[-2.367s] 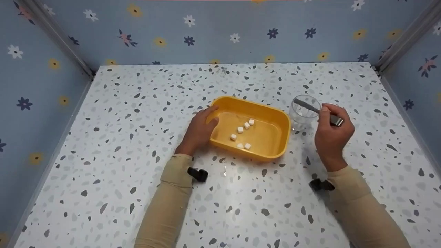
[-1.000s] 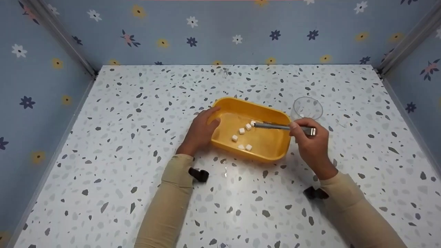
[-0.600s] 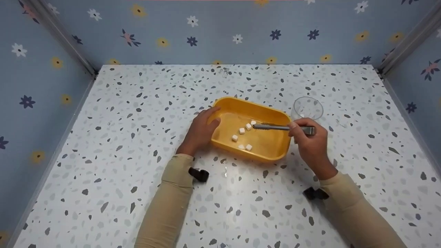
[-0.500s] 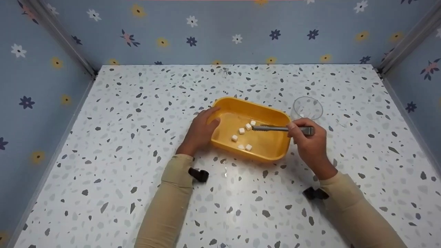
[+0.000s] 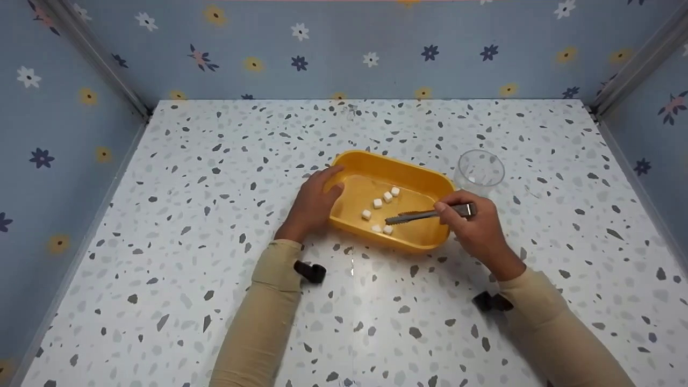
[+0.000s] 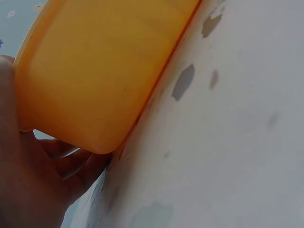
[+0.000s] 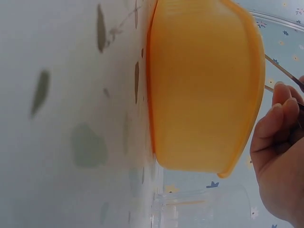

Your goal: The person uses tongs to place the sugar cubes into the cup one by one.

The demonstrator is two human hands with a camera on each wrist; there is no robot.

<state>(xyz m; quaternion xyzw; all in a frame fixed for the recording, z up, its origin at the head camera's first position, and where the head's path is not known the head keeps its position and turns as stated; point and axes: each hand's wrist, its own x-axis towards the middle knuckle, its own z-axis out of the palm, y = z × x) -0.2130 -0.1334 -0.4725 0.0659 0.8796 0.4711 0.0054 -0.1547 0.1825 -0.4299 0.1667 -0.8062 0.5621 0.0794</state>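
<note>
A yellow plastic tray (image 5: 414, 169) stands mid-table, its left end held by my left hand (image 5: 314, 201), thumb over the rim. In the left wrist view the fingers (image 6: 88, 168) lie along the tray's outer wall. My right hand (image 5: 478, 226) grips small metal tongs (image 5: 413, 216), reaching over the tray's right side. The serrated tips are slightly apart, just above a small white cube (image 5: 387, 230) and a flatter white piece (image 5: 375, 228) near the front wall. Nothing shows between the tips. Several other white cubes (image 5: 377, 203) lie in a slanting row behind.
A clear drinking glass (image 5: 480, 167) stands just right of the tray, behind my right hand, with something small and white low inside. Flower-patterned walls (image 5: 322, 48) bound the speckled table (image 5: 242, 145) at the back and both sides.
The right hand brought the tongs from over the glass into the tray, beside the rearmost cubes. Then the tips swung toward the front cubes. The left hand and tray stay put.
</note>
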